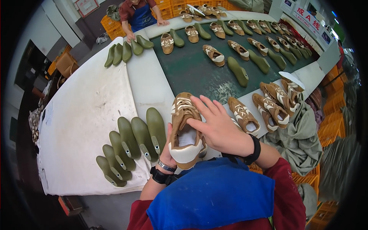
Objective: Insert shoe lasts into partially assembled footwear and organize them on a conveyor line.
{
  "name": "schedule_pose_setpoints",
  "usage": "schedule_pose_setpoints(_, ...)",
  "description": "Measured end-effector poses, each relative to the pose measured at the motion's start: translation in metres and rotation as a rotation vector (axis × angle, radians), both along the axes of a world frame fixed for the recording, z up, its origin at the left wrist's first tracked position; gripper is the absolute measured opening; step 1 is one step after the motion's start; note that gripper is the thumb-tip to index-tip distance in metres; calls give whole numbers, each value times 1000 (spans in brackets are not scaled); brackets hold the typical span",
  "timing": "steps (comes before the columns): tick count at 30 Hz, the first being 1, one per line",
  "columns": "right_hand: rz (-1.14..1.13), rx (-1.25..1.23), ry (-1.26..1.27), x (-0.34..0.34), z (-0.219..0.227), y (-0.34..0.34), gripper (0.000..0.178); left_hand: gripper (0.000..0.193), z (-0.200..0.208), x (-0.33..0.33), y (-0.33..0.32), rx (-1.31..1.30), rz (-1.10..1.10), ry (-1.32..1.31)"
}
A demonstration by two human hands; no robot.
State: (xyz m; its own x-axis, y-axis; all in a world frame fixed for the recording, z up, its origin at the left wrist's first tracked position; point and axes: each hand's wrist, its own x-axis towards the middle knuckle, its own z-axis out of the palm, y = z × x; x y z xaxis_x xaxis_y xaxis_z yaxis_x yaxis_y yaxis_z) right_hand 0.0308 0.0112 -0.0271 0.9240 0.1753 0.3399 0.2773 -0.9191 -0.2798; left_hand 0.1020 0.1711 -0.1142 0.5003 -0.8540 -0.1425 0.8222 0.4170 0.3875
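The shoe [186,136] is brown, with white stripes and white heel. Left of this shoe, the lasts [142,133] are olive green and the cloth [86,103] is white; beyond the shoe, the belt [184,65] is dark green.

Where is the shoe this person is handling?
The brown shoe is near the middle of the head view, between the person's left hand and right hand, just right of the nearest green foot-shaped forms.

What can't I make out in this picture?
All in the head view:
- Most fingers of the left hand: behind the held shoe.
- Most of that shoe's sole: turned away.
- Much of the other person's head: cut off by the top edge.
- Lace details on the far-right shoes: too small.
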Motion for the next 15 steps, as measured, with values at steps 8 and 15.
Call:
schedule_pose_setpoints(8, 229, 434, 210, 0, 12, -39, 38, 60, -32, 14, 7, 25, -75, 38)
schedule_pose_setpoints(15, -186, 1217, 318, 9, -18, -56, 22, 57, -48, 39, 1, 171, -50, 42)
